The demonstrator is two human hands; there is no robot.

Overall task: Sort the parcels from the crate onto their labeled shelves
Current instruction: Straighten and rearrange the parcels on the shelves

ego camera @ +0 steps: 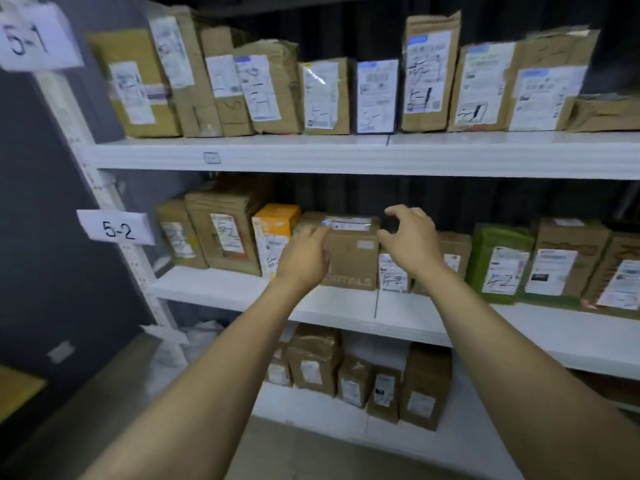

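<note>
Two bare hands reach toward the middle shelf point(242, 292) of a white rack. The left hand point(306, 252) lies flat against the left face of a brown cardboard parcel point(351, 258), fingers together and touching it. The right hand point(410, 237), at 3 o'clock of the parcel's top edge, is curled with thumb and fingers apart; it hovers just beside the box, and contact cannot be told. The parcel stands upright on the shelf, its label point(346, 224) on top. At its 9 o'clock stands an orange box point(273, 233); at its 3 o'clock, a smaller parcel marked 5-2 point(391, 271), then a green packet point(498, 261). A paper tag reading 5-2 point(116, 227) hangs on the rack post at 9 o'clock. The upper shelf point(346, 154), tagged 5-1 point(31, 36), carries a row of upright parcels; more stand on the lower shelf point(311, 407).
</note>
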